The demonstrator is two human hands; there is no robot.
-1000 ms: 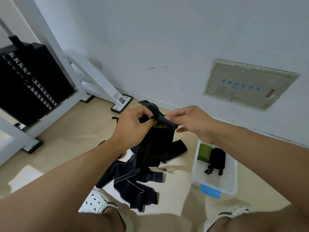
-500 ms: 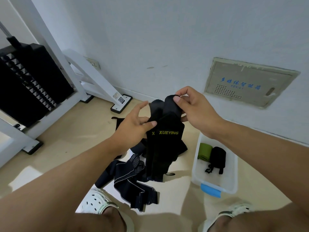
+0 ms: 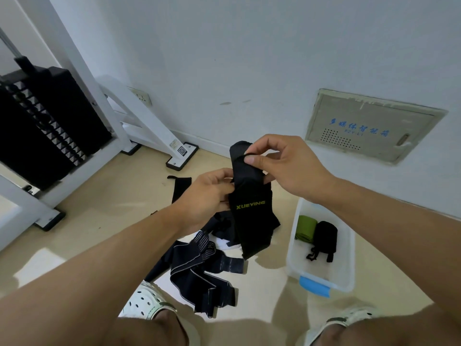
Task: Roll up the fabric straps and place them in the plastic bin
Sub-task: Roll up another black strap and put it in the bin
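I hold a black fabric strap [image 3: 250,211] with yellow lettering up in front of me; it hangs down toward the floor. My right hand [image 3: 282,163] pinches its top end between thumb and fingers. My left hand [image 3: 207,196] grips the strap's left edge just below. A clear plastic bin [image 3: 346,258] with a blue latch stands on the floor to the right. Inside it lie a rolled green strap [image 3: 305,227] and a rolled black strap [image 3: 325,237]. More dark straps [image 3: 199,265] lie in a loose heap on the floor below my hands.
A white weight machine with a black plate stack [image 3: 45,126] fills the left side, its feet [image 3: 182,154] on the beige floor. One more black strap [image 3: 180,187] lies near the wall. A beige wall panel [image 3: 369,126] is at the right. My sandalled feet [image 3: 144,303] show at the bottom.
The strap's top end has been lifted and opened out from between both hands. My right hand now pinches it higher, and the lettered part hangs lower.
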